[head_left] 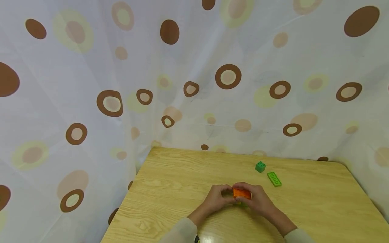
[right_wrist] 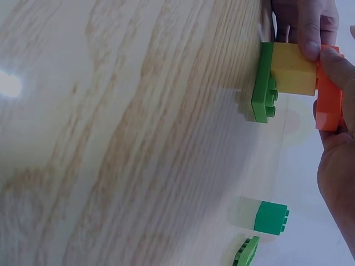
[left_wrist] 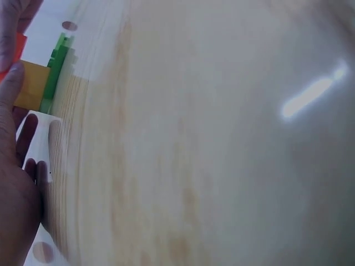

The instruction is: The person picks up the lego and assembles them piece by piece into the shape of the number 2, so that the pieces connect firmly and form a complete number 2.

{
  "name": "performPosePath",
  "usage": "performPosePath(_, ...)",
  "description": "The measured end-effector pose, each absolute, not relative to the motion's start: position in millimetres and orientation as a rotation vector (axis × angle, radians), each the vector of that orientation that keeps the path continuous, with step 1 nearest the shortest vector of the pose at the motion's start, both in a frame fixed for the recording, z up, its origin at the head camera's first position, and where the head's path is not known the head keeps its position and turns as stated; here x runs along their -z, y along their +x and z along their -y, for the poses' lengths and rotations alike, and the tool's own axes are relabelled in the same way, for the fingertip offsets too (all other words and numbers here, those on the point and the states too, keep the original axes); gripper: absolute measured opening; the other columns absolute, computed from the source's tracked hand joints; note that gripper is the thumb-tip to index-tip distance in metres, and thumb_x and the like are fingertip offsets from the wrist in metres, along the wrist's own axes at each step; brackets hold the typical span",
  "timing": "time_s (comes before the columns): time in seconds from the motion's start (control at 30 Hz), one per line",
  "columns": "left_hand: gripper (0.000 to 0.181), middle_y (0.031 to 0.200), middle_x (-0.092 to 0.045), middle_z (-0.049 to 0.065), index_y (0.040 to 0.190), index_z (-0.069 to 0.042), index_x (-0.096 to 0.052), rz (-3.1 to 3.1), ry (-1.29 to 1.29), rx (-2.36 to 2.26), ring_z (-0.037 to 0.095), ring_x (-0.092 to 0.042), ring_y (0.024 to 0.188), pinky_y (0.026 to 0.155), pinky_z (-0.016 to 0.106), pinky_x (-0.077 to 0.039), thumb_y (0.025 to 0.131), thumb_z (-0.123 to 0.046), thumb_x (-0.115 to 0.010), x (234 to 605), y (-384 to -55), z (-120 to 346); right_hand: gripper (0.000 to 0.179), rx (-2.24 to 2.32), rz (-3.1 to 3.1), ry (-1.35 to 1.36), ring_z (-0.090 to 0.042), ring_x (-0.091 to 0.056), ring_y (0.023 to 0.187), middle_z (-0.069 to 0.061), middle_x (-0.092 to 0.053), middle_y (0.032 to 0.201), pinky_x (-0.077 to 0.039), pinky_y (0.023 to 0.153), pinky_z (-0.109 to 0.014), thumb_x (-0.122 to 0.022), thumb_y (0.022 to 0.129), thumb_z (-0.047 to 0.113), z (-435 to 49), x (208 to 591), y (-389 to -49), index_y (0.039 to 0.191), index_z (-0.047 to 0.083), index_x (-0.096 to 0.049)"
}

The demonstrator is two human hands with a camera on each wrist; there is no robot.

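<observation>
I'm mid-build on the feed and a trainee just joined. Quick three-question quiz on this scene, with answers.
1. True or false: the right hand holds the orange brick.
2. Which piece sits between the orange brick and the green base?
3. How many pieces lie on the table joined to nothing?

Key:
1. True.
2. The yellow block.
3. Two: the green block and the light green plate.

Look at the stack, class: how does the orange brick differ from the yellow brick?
The orange brick is longer and thinner than the yellow brick. The yellow brick sits on the green plate; the orange brick is above the yellow. Both are toy building bricks.
</observation>
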State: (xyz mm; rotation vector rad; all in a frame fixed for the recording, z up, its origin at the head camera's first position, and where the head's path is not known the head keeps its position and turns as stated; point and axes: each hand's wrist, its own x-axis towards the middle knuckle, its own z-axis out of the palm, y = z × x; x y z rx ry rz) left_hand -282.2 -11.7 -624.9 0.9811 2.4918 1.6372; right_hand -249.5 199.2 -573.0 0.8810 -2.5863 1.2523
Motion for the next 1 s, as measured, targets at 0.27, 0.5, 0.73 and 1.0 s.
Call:
performPosePath(0.27, 0.031, 0.109, -0.071, -0.014, 0.112, -0.018, -0.073, -2.475, 0.967, -1.645, 0.001, -0.063, 0.104, 0.094, 0.025, -0.049, 0.085, -0.032, -0.08, 623.2, -282.1, 14.0, 0.046, -1.191, 2.633, 0.916, -0.012, -0.065, 0.103, 0.007, -0.068, 0.12, -0.055, 0.082, -0.029, -0.081, 0.082, 0.014, -197.2, 567.8, -252.9, 0.126, 0.015, -0.065)
performPosePath(0.5, 0.032, 0.11, -0.071, -0.013, 0.113, -0.019, -0.073, -2.493, 0.986, -1.633, 0.001, -0.064, 0.104, 0.093, 0.024, -0.05, 0.085, -0.034, -0.079, 623.3, -282.3, 12.8, 0.046, -1.196, 2.648, 0.919, -0.014, -0.066, 0.101, 0.004, -0.068, 0.12, -0.056, 0.08, -0.03, -0.08, 0.083, 0.015, -199.2, 566.2, -254.2, 0.126, 0.013, -0.065)
performPosePath(0.73, 0.031, 0.111, -0.07, -0.014, 0.115, -0.021, -0.072, -2.463, 1.011, -1.644, 0.001, -0.063, 0.105, 0.094, 0.024, -0.049, 0.088, -0.034, -0.076, 627.1, -284.8, 13.1, 0.045, -1.209, 2.672, 0.885, -0.013, -0.065, 0.105, 0.007, -0.068, 0.121, -0.055, 0.084, -0.03, -0.08, 0.083, 0.016, -199.2, 566.3, -255.0, 0.126, 0.013, -0.066)
performPosePath(1.0, 0.032, 0.111, -0.069, -0.018, 0.115, -0.025, -0.071, -2.448, 0.974, -1.634, 0.0, -0.062, 0.107, 0.097, 0.025, -0.048, 0.088, -0.043, -0.074, 626.7, -282.9, 14.3, 0.04, -1.311, 2.672, 0.842, -0.013, -0.066, 0.102, 0.005, -0.068, 0.12, -0.055, 0.081, -0.027, -0.077, 0.088, 0.019, -200.6, 566.0, -250.7, 0.126, 0.013, -0.066)
